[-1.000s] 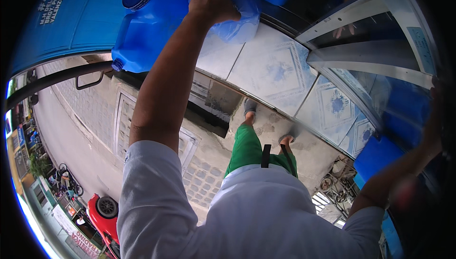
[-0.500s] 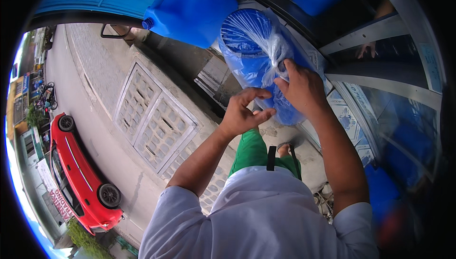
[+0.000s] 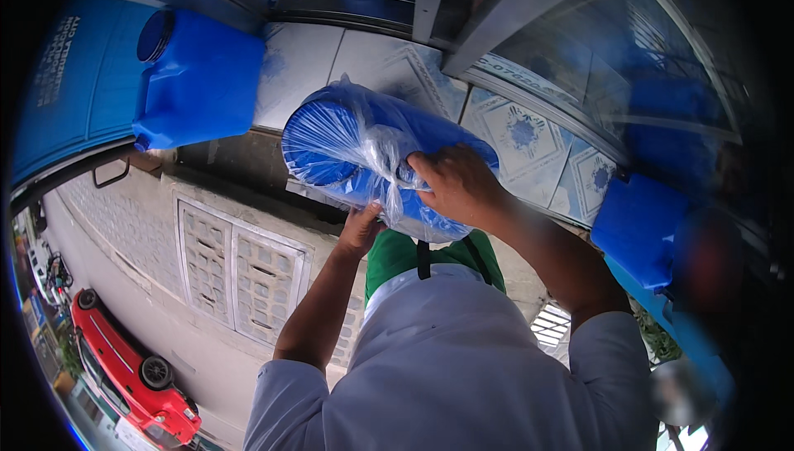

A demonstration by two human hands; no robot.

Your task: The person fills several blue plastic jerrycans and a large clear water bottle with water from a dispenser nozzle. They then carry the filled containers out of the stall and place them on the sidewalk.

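A blue, cylinder-shaped bundle [image 3: 318,153] lies before me inside a clear plastic bag [image 3: 382,149], whose gathered neck is twisted into a bunch. My right hand [image 3: 459,182] is closed on this bunched plastic, thumb and index finger pinching it. At the bag's near left edge, my left hand [image 3: 361,228] has its thumb on the plastic and its fingers curled, partly hidden beneath. The bundle rests partly over white and blue patterned tiles [image 3: 525,145] and reaches back toward my body.
A blue jug [image 3: 207,79] with a dark cap stands to the left on the tiled ledge, another blue jug [image 3: 641,232] to the right. Framed glass panels [image 3: 579,62] rise behind. Below left are a grille-like wall panel [image 3: 240,269] and a red car [image 3: 124,368] on the street.
My left hand, apart from the bag with spread fingers before, is now at its edge. My right hand stays on the bunched plastic. The view has turned, showing more tiles and the right jug.
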